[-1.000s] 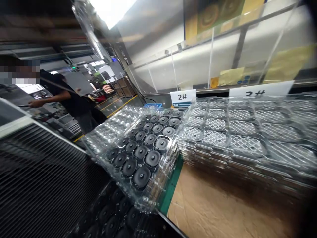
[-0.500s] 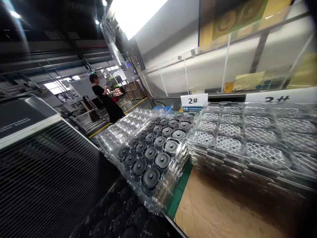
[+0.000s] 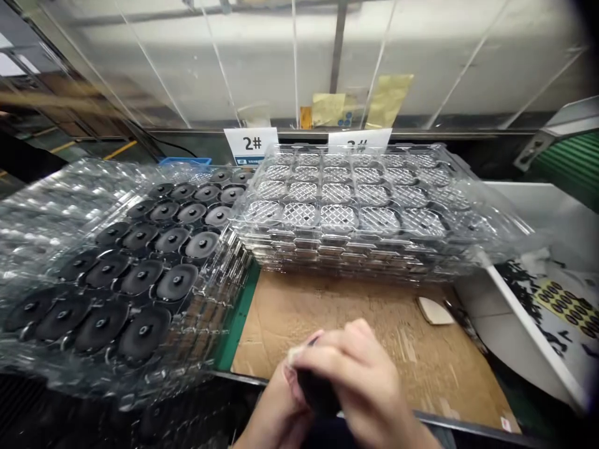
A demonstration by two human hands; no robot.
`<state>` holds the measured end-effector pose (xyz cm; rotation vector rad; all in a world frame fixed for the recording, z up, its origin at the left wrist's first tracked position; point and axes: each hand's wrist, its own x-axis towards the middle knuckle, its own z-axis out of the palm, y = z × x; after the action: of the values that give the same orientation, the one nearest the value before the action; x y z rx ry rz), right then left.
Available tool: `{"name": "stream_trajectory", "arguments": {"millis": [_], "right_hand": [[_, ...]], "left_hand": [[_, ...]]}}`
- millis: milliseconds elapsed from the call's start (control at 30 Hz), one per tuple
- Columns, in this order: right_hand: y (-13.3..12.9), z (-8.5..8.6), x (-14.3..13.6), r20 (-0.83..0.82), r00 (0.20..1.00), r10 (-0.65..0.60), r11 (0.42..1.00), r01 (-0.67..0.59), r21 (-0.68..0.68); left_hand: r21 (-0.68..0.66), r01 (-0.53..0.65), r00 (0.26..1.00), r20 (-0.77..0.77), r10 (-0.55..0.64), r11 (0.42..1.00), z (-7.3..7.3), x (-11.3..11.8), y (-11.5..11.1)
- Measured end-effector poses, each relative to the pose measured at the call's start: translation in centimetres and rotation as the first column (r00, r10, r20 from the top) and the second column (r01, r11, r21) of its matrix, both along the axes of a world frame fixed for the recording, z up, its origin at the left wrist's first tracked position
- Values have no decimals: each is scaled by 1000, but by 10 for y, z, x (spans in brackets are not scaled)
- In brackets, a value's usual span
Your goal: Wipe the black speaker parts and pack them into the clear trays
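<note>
My two hands are together at the bottom centre, around a dark, smooth black part (image 3: 319, 391) whose shape is mostly hidden and blurred. My right hand (image 3: 362, 374) curls over it from the right, its fingers closed. My left hand (image 3: 279, 405) grips it from the left, with most of its fingers behind the right hand. A clear plastic tray (image 3: 180, 315) to the left holds rows of round-cornered black parts (image 3: 143, 333), each with a small central stud. Below the hands lies a brown cardboard sheet (image 3: 322, 305).
Stacked clear trays (image 3: 337, 237) with oval pockets stand behind the cardboard. A utility knife (image 3: 465, 324) and a pale flat piece (image 3: 435, 310) lie at right. Further right, a white bin (image 3: 528, 318) holds black scraps and a yellow sticker sheet (image 3: 568, 305). "2#" signs (image 3: 253, 144) stand behind.
The view has swung right and down, away from the aisle and the standing person. Both my hands and the black part have come into view, along with the knife and white bin.
</note>
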<state>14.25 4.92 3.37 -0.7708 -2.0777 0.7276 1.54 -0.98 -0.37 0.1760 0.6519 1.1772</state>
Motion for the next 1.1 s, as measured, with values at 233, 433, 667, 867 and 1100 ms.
{"name": "stream_trajectory", "arguments": {"millis": [233,433,667,867,1100], "right_hand": [[-8,-77,43,210,951,-225,898,286,-335],[-21,-84,48,241,930,-277,875,348,-337],[-23,10,10,8,995,-99,993,100,-59],[-19,18,-3,124,992,-20,983,42,-180],[-34,16,20,158,985,65,992,-47,-115]], "left_hand": [[-60,-3,996,90,8,998,-6,-10,-9],[-95,-12,994,110,23,995,-8,-10,-8],[-142,-76,997,-35,71,987,14,1,-1],[-116,-64,997,-50,59,991,8,5,1],[-123,21,1000,1,-21,992,13,-1,-1]]}}
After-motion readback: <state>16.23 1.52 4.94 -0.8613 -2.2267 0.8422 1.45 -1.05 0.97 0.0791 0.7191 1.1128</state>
